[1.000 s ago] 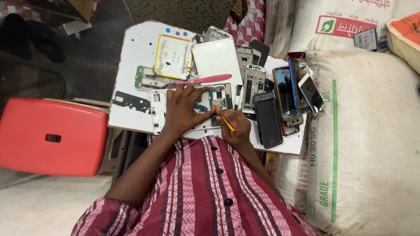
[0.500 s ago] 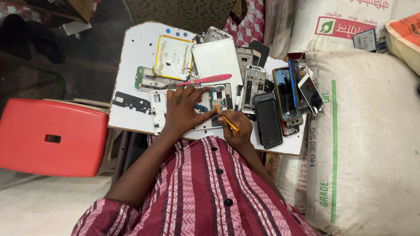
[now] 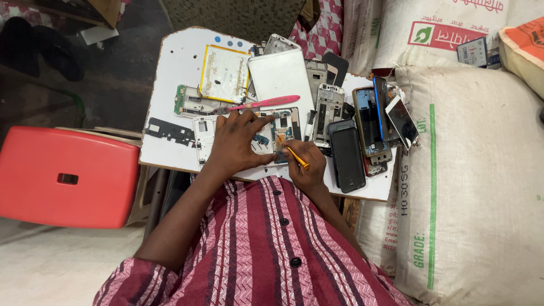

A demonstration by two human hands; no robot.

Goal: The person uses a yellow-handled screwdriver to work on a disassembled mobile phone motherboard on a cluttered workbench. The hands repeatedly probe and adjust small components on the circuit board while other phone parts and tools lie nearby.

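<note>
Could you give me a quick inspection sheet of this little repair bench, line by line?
Surface: small white board, scuffed, crowded.
Job's things: opened phone under both hands; orange tool.
Clutter: pink tool, yellow-edged panel, white back cover, dark phones to the right.
Hands: left hand presses the phone; right hand grips the orange tool.
Cables: nothing seen.
Surroundings: red stool, white sacks.
</note>
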